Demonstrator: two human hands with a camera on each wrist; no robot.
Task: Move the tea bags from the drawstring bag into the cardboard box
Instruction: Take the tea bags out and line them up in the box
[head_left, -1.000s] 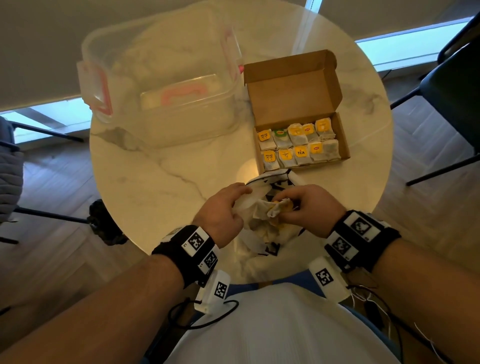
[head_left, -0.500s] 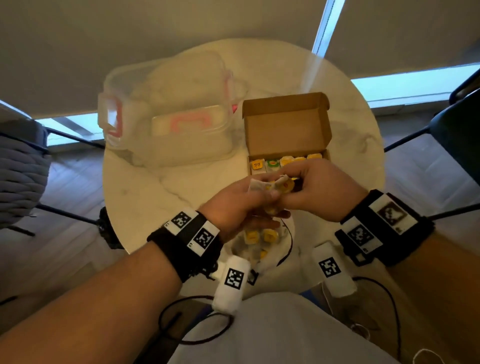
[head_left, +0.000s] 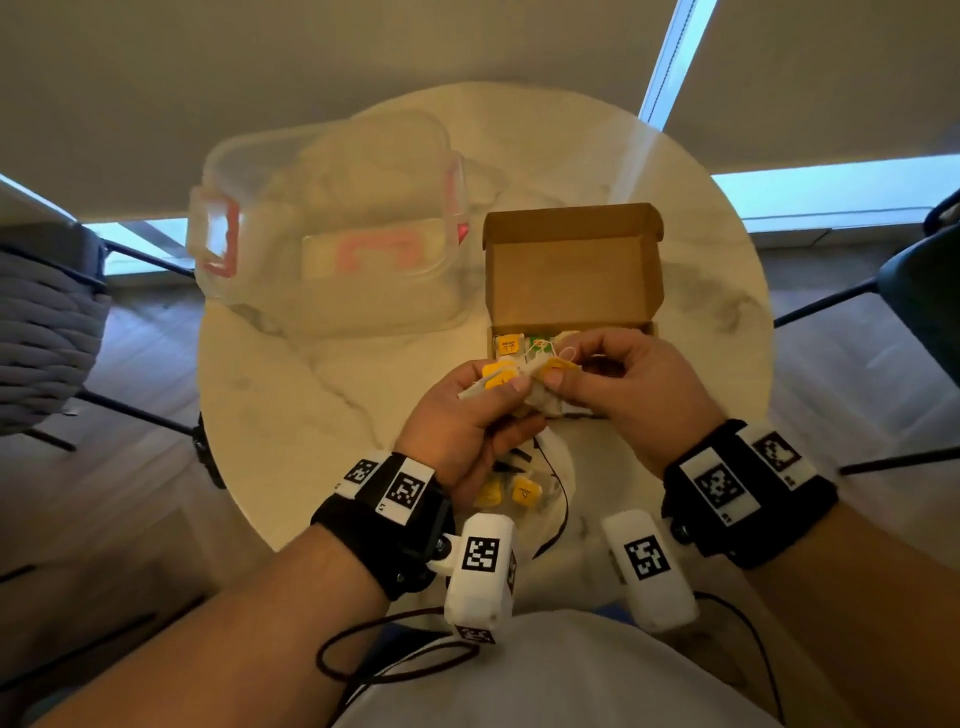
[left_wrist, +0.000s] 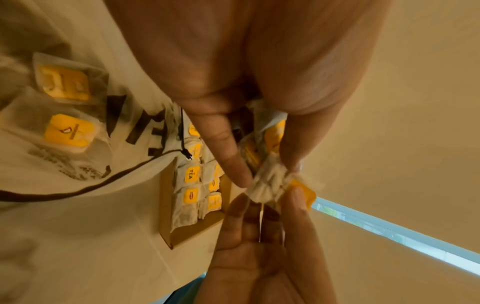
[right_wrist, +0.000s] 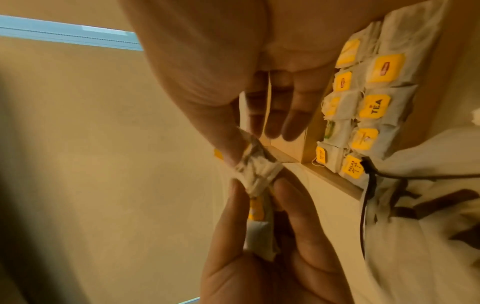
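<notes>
Both hands hover just in front of the open cardboard box (head_left: 571, 270), sharing a small clump of tea bags (head_left: 535, 371) with yellow tags. My left hand (head_left: 511, 387) grips a couple of bags (right_wrist: 259, 230) in curled fingers. My right hand (head_left: 558, 371) pinches the end of a crumpled bag (left_wrist: 270, 185) between thumb and fingertip. Two rows of tea bags (right_wrist: 371, 107) lie in the box (left_wrist: 168, 205). Beneath the hands, the white drawstring bag (head_left: 553, 452) lies at the table's near edge, with more tea bags (head_left: 524, 491) inside it.
A clear plastic container (head_left: 332, 249) with pink clasps sits left of the box on the round marble table (head_left: 311, 405). Chairs stand at the left (head_left: 47, 332) and right (head_left: 924, 291). The bag's black cord (head_left: 563, 514) trails toward me.
Both hands came up out of the drawstring bag with tea bags and moved toward the box. They now hold the clump between them.
</notes>
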